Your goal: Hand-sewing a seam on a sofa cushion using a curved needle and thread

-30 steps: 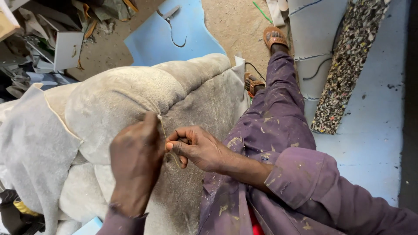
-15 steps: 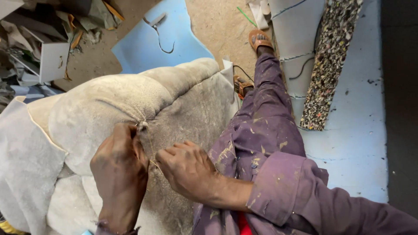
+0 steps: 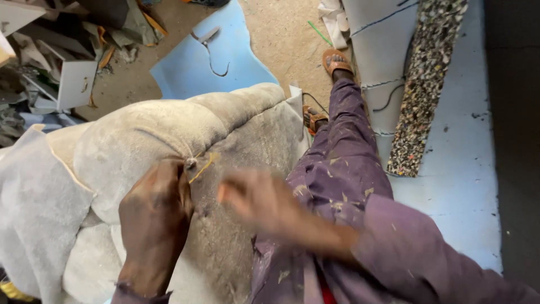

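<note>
While your left hand (image 3: 154, 217) is pressing down on the grey upholstered cushion (image 3: 169, 132), its fingers are closing tight on the puckered seam (image 3: 190, 164), pinching fabric where the yellowish thread (image 3: 203, 164) is coming out. The cushion is lying across your lap, its far end toward the blue foam sheet (image 3: 197, 65) on the floor. One tuft point is looking cinched; the stitch itself is not tied off as far as the view shows, and the rest of the seam below your hand is hidden.

Your right hand (image 3: 259, 197) is blurring badly, so you cannot tell whether its fingers are gripping the thread end or a needle, though it is probably pulling the thread taut. Half a second back it was sitting close against the left hand at the seam; now it is swinging out to the right, well apart from it. The left hand is staying on the same spot.
</note>
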